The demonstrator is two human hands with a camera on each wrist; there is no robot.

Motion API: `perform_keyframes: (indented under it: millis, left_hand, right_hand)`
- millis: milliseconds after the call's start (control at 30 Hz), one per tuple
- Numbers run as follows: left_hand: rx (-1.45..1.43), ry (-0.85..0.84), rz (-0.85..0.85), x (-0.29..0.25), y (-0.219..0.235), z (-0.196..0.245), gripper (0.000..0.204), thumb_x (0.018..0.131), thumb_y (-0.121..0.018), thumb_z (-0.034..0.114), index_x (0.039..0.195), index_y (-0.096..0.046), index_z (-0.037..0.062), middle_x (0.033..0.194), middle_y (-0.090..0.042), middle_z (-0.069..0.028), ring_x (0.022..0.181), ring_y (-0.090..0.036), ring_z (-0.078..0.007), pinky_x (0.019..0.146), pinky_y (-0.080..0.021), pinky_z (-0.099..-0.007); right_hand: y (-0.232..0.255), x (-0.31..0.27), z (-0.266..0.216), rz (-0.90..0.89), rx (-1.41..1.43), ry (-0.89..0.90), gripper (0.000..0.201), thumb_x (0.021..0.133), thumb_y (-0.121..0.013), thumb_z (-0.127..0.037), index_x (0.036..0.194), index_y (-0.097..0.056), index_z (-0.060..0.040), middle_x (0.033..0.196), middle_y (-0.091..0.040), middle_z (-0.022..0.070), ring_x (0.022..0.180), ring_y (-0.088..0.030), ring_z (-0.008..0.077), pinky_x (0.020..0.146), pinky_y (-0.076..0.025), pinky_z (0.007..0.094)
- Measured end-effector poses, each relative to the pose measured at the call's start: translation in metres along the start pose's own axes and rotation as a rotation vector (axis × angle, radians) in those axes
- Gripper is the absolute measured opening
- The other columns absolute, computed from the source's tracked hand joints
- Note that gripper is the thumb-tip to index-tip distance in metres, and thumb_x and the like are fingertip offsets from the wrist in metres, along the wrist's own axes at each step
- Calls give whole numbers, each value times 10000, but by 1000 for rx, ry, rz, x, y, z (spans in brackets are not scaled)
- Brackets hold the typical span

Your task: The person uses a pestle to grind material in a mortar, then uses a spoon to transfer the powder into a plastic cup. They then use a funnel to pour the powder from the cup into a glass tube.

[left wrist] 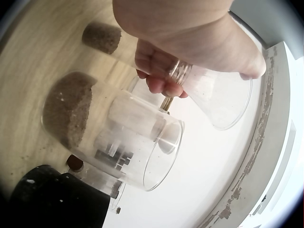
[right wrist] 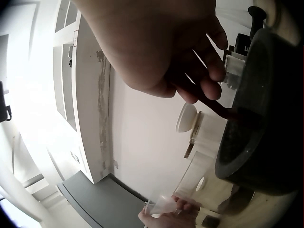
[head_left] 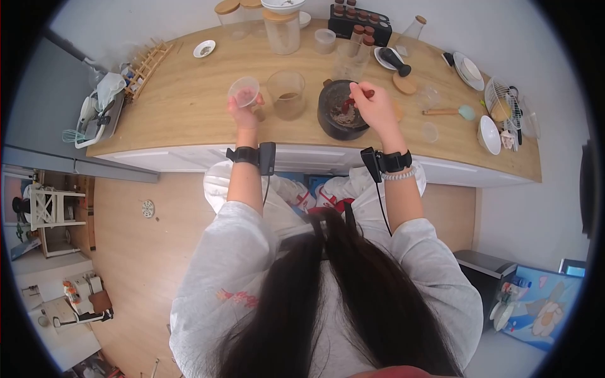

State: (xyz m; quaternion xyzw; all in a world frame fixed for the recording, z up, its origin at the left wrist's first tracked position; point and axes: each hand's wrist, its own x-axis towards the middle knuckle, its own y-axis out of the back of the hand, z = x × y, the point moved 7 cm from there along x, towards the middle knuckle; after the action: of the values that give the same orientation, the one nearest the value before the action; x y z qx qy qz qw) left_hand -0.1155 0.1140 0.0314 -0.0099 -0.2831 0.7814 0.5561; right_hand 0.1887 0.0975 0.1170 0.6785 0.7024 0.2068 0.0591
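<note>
My left hand (head_left: 243, 113) grips a clear funnel (head_left: 244, 88) at its narrow neck, above a small clear bottle with brown powder (left wrist: 102, 37) at its bottom. The funnel's wide mouth (left wrist: 223, 102) faces up. Just to the right stands a clear glass beaker (head_left: 277, 82) with a layer of brown powder (left wrist: 69, 109). My right hand (head_left: 380, 113) pinches the handle of a dark red spoon (head_left: 360, 99), whose bowl end reaches into a dark stone mortar (head_left: 332, 123). Grey-brown ground powder (head_left: 343, 116) lies inside the mortar.
A black pestle (head_left: 392, 60) rests across a white dish behind the mortar. Lidded jars (head_left: 282, 38) and a black spice rack (head_left: 359, 24) line the back. At right are a spatula (head_left: 466, 112), a white bowl (head_left: 488, 135) and a wire basket (head_left: 501, 94).
</note>
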Motion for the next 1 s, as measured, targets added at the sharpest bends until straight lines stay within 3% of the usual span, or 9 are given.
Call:
perform_keyframes:
  millis: [133,233,433,533,633,733,833,933,1000]
  left_hand:
    - [14,-5,-9,1,0,1,621,802,-237,547,760,-543,9,587,-517,-107,555,-496,-224,538,-403,-332]
    - [12,8,13,1,1,-3,619,804,-234,550,767,-542,14,589,-517,-108,559,-495,-228,540,-403,-341]
    - [7,14,-9,2,3,-4,630,803,-236,573,790,-540,21,586,-512,-104,564,-492,-228,550,-399,-336]
    - [3,38,12,1,0,-1,643,804,-227,584,792,-539,21,582,-508,-99,562,-490,-222,552,-397,-332]
    - [-19,21,-14,2,3,-3,631,809,-246,595,801,-534,34,595,-517,-89,575,-507,-217,559,-405,-329]
    - [-9,16,-26,2,3,-5,626,810,-246,589,809,-534,33,594,-515,-89,574,-507,-218,560,-405,-329]
    - [-5,17,-16,1,1,-3,625,812,-245,587,810,-535,34,597,-515,-89,573,-507,-218,559,-405,-329]
    - [-24,5,-17,2,4,-3,626,813,-242,586,811,-535,33,600,-517,-91,574,-507,-218,557,-405,-328]
    - [-32,14,-6,1,6,-5,622,815,-249,583,810,-535,31,601,-518,-94,574,-507,-220,557,-406,-329]
  right_hand:
    - [-2,-1,-1,-32,193,7,290,873,-534,-239,723,-570,7,583,-552,40,520,-486,88,489,-369,243]
    - [-4,-3,-5,-60,-54,83,281,871,-536,-230,724,-566,8,587,-554,44,531,-513,93,493,-380,249]
    - [-5,-9,-11,-84,182,30,267,867,-543,-220,728,-560,7,605,-560,49,527,-505,94,500,-384,248]
    - [-3,-4,2,-100,12,50,265,865,-549,-219,721,-564,2,618,-574,46,525,-503,85,499,-381,233]
    - [11,-5,-4,3,1,29,257,861,-559,-213,712,-564,-4,601,-562,34,522,-496,76,497,-375,225]
    - [1,-9,-10,-147,200,7,247,858,-564,-204,710,-565,-7,590,-550,10,512,-467,70,490,-366,228]
    - [6,-9,-3,-142,-26,-20,238,859,-566,-197,714,-569,-9,586,-540,-11,524,-475,60,490,-364,220]
    - [13,-5,-2,-61,85,64,230,857,-574,-193,714,-574,-12,595,-544,-15,541,-486,53,492,-368,213]
    - [8,-8,-5,-140,139,39,228,854,-582,-193,713,-576,-13,594,-543,-11,547,-486,50,493,-366,209]
